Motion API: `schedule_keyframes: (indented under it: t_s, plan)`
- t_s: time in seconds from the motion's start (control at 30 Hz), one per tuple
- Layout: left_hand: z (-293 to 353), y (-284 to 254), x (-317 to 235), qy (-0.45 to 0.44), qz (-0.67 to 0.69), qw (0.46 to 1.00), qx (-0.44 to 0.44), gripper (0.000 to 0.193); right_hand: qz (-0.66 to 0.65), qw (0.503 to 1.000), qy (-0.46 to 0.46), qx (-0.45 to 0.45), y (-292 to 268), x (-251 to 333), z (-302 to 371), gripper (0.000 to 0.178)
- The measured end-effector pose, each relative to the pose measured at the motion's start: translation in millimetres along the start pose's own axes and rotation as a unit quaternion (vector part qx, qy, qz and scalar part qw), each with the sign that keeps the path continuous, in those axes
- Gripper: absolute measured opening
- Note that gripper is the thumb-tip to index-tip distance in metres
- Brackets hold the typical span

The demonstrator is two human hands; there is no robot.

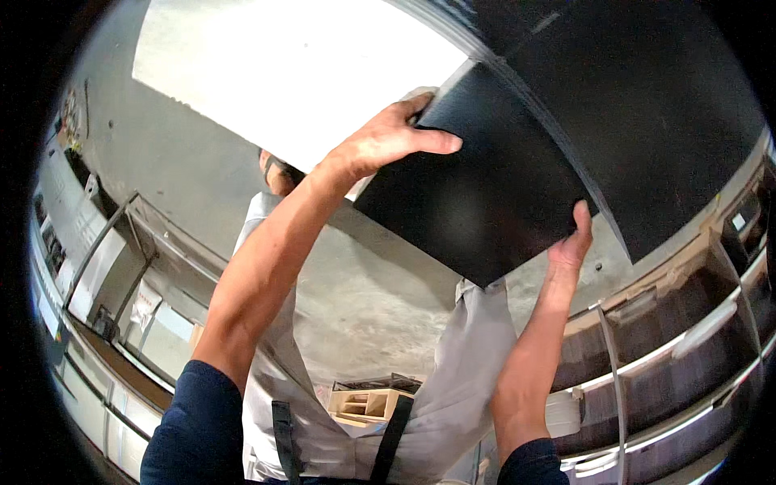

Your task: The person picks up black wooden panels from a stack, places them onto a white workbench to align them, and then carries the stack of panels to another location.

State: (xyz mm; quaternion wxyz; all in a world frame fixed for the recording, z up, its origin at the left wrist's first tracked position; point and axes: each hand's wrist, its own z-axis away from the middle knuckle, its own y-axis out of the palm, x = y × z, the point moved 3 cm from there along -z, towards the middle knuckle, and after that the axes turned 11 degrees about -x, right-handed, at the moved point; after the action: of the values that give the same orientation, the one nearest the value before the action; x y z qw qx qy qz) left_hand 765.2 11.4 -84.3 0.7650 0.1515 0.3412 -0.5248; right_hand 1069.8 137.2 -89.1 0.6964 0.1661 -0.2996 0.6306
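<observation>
A black flat panel (485, 178) is tilted in front of me, between my hands. My left hand (388, 137) grips its left edge, thumb lying over the dark face and fingers hidden behind the edge. On the panel's right edge, my right hand (572, 241) is closed with the thumb up along the side; its fingers are mostly hidden underneath. A large bright white sheet (299, 73) lies beyond my left hand. Past the panel's far edge is a bigger black board (647, 113), and whether the two touch I cannot tell.
Curved by the lens, a shelving rack (618, 388) with dark compartments runs along the right. A metal frame (145, 255) and pale cabinets stand at the left. Behind my legs is a light wooden box (364, 402) on the grey concrete floor (368, 323).
</observation>
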Motion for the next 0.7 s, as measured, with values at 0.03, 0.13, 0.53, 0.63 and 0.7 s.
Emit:
schedule_keyframes:
  t_s: [0.03, 0.13, 0.53, 0.63, 0.7]
  plan:
    - [-0.8, -1.1, 1.8, -0.004, -0.003, 1.000, -0.009, 0.104, 0.000, 1.000, 0.007, 0.007, 1.7, -2.0, 0.4, 0.061]
    - [-2.5, -1.7, 2.8, -0.020, -0.019, 0.999, 0.020, 0.097, -0.015, 0.999, -0.016, 0.024, 2.5, 0.4, -1.7, 0.060]
    - [-1.0, -4.7, 4.5, -0.034, -0.004, 0.999, 0.018, 0.108, -0.029, 0.997, 0.006, 0.070, 6.9, -0.2, -2.0, 0.060]
    - [4.1, -15.4, 2.5, -0.024, -0.030, 0.999, 0.010, 0.098, -0.025, 0.995, 0.014, 0.093, 12.7, -2.3, -0.6, 0.060]
    - [15.4, -16.3, -10.4, -0.013, -0.081, 0.996, -0.024, 0.090, -0.027, 0.994, -0.004, 0.106, 14.2, 2.9, 4.6, 0.059]
